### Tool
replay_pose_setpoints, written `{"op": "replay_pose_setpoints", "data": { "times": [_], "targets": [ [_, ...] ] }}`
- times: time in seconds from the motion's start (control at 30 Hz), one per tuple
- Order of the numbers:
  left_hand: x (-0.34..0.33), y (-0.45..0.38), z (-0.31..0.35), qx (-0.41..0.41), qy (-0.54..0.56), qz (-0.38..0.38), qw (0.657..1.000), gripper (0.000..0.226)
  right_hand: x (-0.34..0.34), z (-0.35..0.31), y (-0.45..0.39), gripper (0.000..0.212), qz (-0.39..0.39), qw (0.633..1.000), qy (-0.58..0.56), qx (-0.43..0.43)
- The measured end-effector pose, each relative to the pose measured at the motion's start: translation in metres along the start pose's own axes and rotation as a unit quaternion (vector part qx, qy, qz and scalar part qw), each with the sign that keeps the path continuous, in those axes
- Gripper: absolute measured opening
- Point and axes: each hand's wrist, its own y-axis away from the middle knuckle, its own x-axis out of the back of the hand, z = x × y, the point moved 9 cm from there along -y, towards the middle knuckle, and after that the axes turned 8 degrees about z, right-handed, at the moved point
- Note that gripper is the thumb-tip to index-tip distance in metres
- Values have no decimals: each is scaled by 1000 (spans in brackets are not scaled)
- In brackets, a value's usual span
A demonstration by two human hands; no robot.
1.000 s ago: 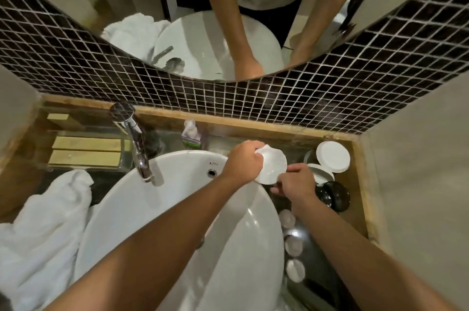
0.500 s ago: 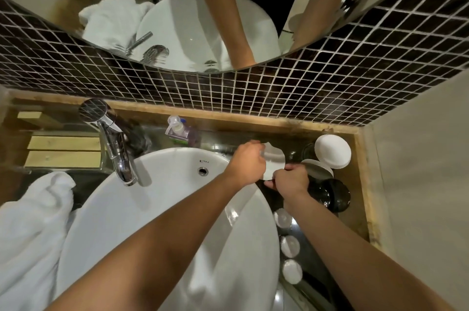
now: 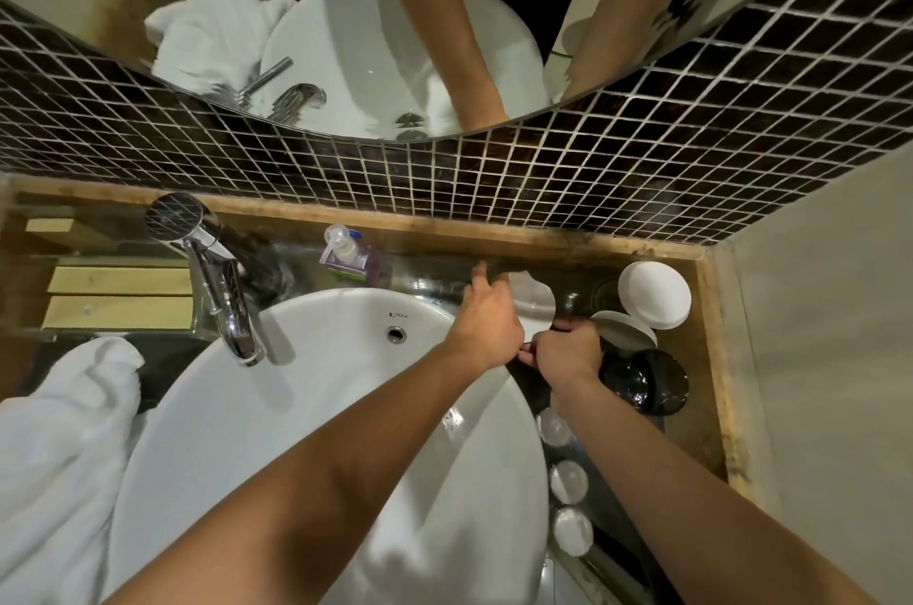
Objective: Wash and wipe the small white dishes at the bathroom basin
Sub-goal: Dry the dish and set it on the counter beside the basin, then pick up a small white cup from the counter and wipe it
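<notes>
Item one: small white scalloped dish (image 3: 532, 303), held at the far right rim of the white basin (image 3: 306, 407), over the dark desk (image 3: 612, 496) edge. My left hand (image 3: 486, 323) is closed around its left side, fingers curled over the rim; my right hand (image 3: 568, 352) pinches its lower edge from the right, knuckles touching the left hand. Both hands are clamped on this one dish. Item two: a round white dish (image 3: 653, 294) standing at the back right corner of the desk, and a second white dish (image 3: 627, 332) lying just in front of it, partly behind my right hand. Item three: a dark glass bowl (image 3: 644, 382) beside my right wrist. Item four: three small round white pieces (image 3: 568, 481) in a row along the basin's right side, on the desk; what they are I cannot tell. Item five: chrome tap (image 3: 222, 288) at the basin's back left, spout over the bowl. Item six: pump bottle (image 3: 351, 256) with purple label behind the basin, against the wooden ledge. Item seven: white towel (image 3: 54, 466) heaped left of the basin. Item eight: mosaic tiled wall (image 3: 642, 169) behind, with a mirror (image 3: 346, 11) above it reflecting my arms, the basin and the towel.
</notes>
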Motion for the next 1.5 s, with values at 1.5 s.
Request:
{"op": "replay_pose_setpoints", "data": {
  "times": [1.5],
  "targets": [
    [12,41,12,-117,-123,34,985,43,31,-7,45,54,-68,981,121,139]
  ]
}}
